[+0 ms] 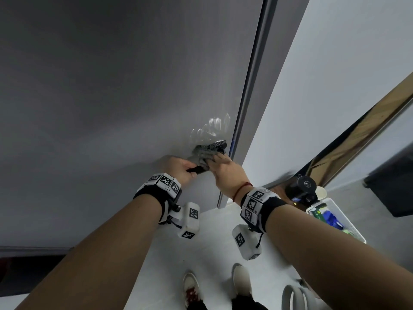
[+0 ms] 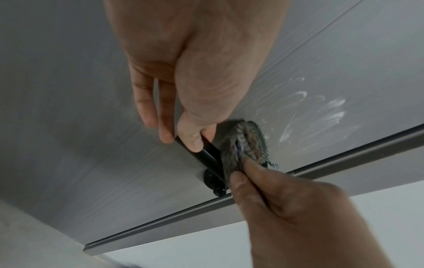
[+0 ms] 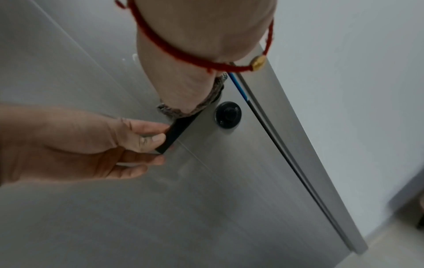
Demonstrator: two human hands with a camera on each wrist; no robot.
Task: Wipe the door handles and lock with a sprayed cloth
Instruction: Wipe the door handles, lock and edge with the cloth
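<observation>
The black handle (image 2: pixel 207 154) juts from the grey door (image 1: pixel 111 86) close to its free edge, with the round lock (image 3: pixel 227 114) just beside it and bare panel to the left. The right hand (image 2: pixel 298 208) pinches a bunched cloth (image 2: pixel 243 146) around the handle's base, while the left hand (image 2: pixel 195 72) grips its outer end, thumb (image 2: pixel 191 139) on top, fingers curled behind

- The left hand (image 2: pixel 190 59) holds the free end of the black lever handle (image 2: pixel 206 154), thumb on top.
- The right hand (image 2: pixel 298 208) pinches a grey mesh cloth (image 2: pixel 243 145) wrapped round the handle's inner end.
- A black round lock (image 2: pixel 212 178) sits just beside the handle's base.
- White smears (image 2: pixel 321 112) mark the grey door (image 2: pixel 80 117).
</observation>
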